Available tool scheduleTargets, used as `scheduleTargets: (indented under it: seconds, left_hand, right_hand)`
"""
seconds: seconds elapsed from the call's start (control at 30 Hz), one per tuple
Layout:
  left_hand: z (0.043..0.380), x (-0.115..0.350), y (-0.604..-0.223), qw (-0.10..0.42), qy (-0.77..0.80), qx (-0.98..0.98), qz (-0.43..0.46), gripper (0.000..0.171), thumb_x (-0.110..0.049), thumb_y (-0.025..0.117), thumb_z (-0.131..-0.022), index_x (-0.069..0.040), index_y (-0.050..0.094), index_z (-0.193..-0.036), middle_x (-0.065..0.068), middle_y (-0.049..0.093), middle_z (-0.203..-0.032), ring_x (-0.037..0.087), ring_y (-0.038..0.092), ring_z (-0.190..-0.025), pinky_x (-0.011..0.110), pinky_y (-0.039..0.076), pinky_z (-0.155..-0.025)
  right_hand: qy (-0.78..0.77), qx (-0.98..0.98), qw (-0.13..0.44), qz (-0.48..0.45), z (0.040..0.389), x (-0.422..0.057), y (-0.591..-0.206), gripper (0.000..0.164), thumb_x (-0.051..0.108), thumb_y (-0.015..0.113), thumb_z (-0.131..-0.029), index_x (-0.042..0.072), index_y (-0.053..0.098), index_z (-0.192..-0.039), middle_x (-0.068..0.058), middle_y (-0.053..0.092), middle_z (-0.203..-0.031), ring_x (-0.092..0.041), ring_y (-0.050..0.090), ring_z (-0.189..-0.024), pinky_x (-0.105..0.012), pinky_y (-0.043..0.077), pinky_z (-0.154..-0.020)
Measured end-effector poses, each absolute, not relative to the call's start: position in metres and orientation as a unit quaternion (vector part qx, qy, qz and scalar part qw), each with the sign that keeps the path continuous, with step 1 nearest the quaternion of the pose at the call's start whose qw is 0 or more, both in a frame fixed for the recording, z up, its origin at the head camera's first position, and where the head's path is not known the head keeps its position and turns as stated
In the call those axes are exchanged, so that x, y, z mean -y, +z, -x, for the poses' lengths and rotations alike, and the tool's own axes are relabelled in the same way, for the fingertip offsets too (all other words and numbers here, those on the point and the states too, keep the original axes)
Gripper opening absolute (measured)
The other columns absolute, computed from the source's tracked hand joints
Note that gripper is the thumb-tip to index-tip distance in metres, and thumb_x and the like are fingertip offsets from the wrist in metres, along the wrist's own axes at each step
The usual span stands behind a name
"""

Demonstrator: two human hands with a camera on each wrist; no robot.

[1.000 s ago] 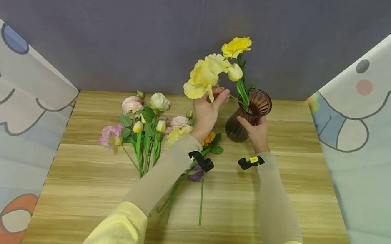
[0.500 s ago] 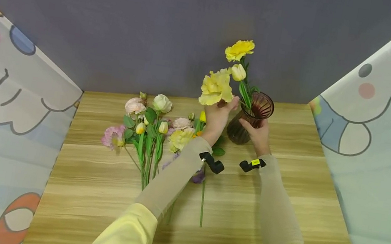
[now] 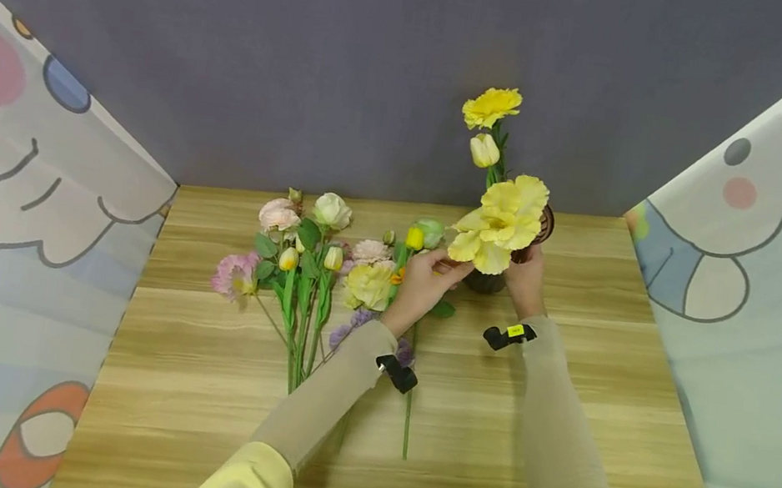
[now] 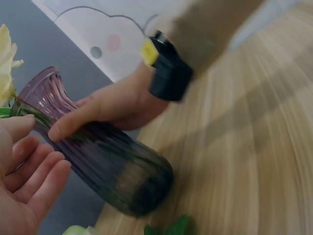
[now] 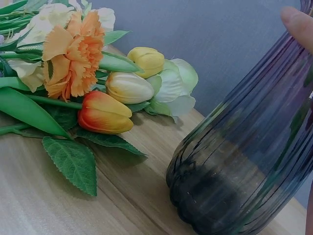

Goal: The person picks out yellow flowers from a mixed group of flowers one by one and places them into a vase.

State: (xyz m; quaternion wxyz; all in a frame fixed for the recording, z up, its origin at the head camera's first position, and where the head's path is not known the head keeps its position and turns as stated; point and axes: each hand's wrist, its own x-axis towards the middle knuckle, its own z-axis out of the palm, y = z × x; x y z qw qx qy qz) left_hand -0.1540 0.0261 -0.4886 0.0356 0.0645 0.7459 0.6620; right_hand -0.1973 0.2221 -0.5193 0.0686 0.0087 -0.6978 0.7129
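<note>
My right hand (image 3: 526, 279) grips the purple ribbed glass vase (image 4: 112, 161) around its narrow upper part, and the vase leans in the left wrist view. Green stems show through its glass. A large pale yellow ruffled flower (image 3: 504, 223) covers most of the vase mouth in the head view. At that flower's lower petals is my left hand (image 3: 422, 287); in the left wrist view its fingers (image 4: 46, 178) are loosely bent and apart, close to the vase neck. A cream tulip (image 3: 484, 150) and a bright yellow flower (image 3: 491, 108) rise behind, out of the vase.
Left of the vase lie several loose flowers: an orange carnation (image 5: 73, 56), a red-yellow tulip (image 5: 105, 113), a pale green bloom (image 5: 176, 85), a white rose (image 3: 332, 211) and a pink-purple flower (image 3: 235, 275). A grey wall (image 3: 326, 66) stands behind the wooden table (image 3: 621, 329).
The large pale yellow flower has moved right and toward me, over the vase mouth. My left hand has drawn back, lower in view. The right hand keeps its hold on the vase.
</note>
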Motion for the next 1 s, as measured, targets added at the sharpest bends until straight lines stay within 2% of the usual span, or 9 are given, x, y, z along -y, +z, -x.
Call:
scheduleTargets:
  seconds: [0.13, 0.23, 0.33, 0.47, 0.6, 0.73, 0.87, 1.0]
  left_hand:
    - [0.14, -0.012, -0.496, 0.046, 0.619, -0.779, -0.09, 0.029, -0.033, 0.072, -0.099, -0.008, 0.076, -0.112, 0.008, 0.075, -0.102, 0.017, 0.069, -0.084, 0.044, 0.062, -0.074]
    - [0.131, -0.003, -0.501, 0.05, 0.586, -0.803, -0.094, 0.029, -0.035, 0.071, -0.1, -0.01, 0.076, -0.112, 0.005, 0.075, -0.107, 0.015, 0.068, -0.09, 0.031, 0.059, -0.073]
    - [0.123, 0.006, -0.507, 0.049, 0.562, -0.82, -0.098, 0.026, -0.033, 0.07, -0.101, -0.01, 0.076, -0.112, 0.005, 0.075, -0.105, 0.017, 0.07, -0.09, 0.027, 0.058, -0.072]
    - [0.11, 0.018, -0.516, 0.035, 0.547, -0.831, -0.095, 0.023, -0.026, 0.07, -0.101, -0.006, 0.076, -0.11, 0.008, 0.076, -0.103, 0.02, 0.072, -0.088, 0.027, 0.06, -0.074]
    - [0.097, 0.032, -0.525, 0.017, 0.537, -0.838, -0.092, 0.02, -0.021, 0.07, -0.101, -0.004, 0.076, -0.109, 0.01, 0.076, -0.101, 0.022, 0.073, -0.087, 0.026, 0.061, -0.076]
    - [0.085, 0.045, -0.531, 0.005, 0.526, -0.845, -0.098, 0.019, -0.019, 0.07, -0.101, -0.002, 0.076, -0.109, 0.01, 0.076, -0.097, 0.021, 0.072, -0.084, 0.027, 0.061, -0.074]
    - [0.076, 0.056, -0.536, 0.004, 0.519, -0.849, -0.095, 0.018, -0.018, 0.071, -0.1, -0.003, 0.076, -0.109, 0.009, 0.075, -0.096, 0.02, 0.072, -0.085, 0.027, 0.061, -0.075]
    - [0.072, 0.064, -0.54, 0.012, 0.513, -0.854, -0.089, 0.018, -0.016, 0.071, -0.1, -0.003, 0.075, -0.11, 0.008, 0.074, -0.097, 0.02, 0.072, -0.086, 0.027, 0.061, -0.076]
  right_hand:
    - [0.712, 0.699, 0.065, -0.007, 0.203, -0.227, -0.53, 0.055, 0.003, 0.066, -0.096, 0.001, 0.046, -0.147, 0.01, 0.059, -0.121, -0.007, 0.057, -0.112, -0.019, 0.048, -0.093]
    - [0.705, 0.706, 0.07, 0.0, 0.206, -0.228, -0.536, 0.051, 0.003, 0.065, -0.097, 0.001, 0.048, -0.145, 0.009, 0.06, -0.117, -0.007, 0.057, -0.104, -0.018, 0.049, -0.086]
    - [0.701, 0.709, 0.077, 0.002, 0.207, -0.228, -0.539, 0.048, 0.001, 0.062, -0.097, -0.001, 0.048, -0.143, 0.008, 0.06, -0.115, -0.008, 0.056, -0.099, -0.017, 0.049, -0.08]
    - [0.703, 0.706, 0.079, 0.004, 0.207, -0.227, -0.54, 0.049, -0.002, 0.059, -0.097, -0.004, 0.046, -0.144, 0.009, 0.06, -0.116, -0.009, 0.056, -0.099, -0.016, 0.049, -0.08]
    - [0.706, 0.704, 0.078, 0.007, 0.206, -0.226, -0.536, 0.051, -0.002, 0.062, -0.097, -0.005, 0.046, -0.145, 0.011, 0.06, -0.116, -0.005, 0.057, -0.106, -0.016, 0.049, -0.087]
    - [0.696, 0.714, 0.082, 0.001, 0.198, -0.222, -0.522, 0.05, 0.0, 0.065, -0.095, -0.008, 0.048, -0.142, 0.013, 0.06, -0.11, -0.004, 0.056, -0.1, -0.017, 0.048, -0.085]
    - [0.685, 0.725, 0.078, -0.004, 0.191, -0.219, -0.509, 0.05, 0.005, 0.067, -0.096, -0.008, 0.049, -0.141, 0.013, 0.059, -0.108, -0.004, 0.055, -0.096, -0.017, 0.047, -0.082]
    - [0.681, 0.728, 0.073, -0.002, 0.19, -0.218, -0.505, 0.051, 0.007, 0.066, -0.097, -0.006, 0.048, -0.143, 0.013, 0.057, -0.112, -0.004, 0.054, -0.101, -0.018, 0.046, -0.086]
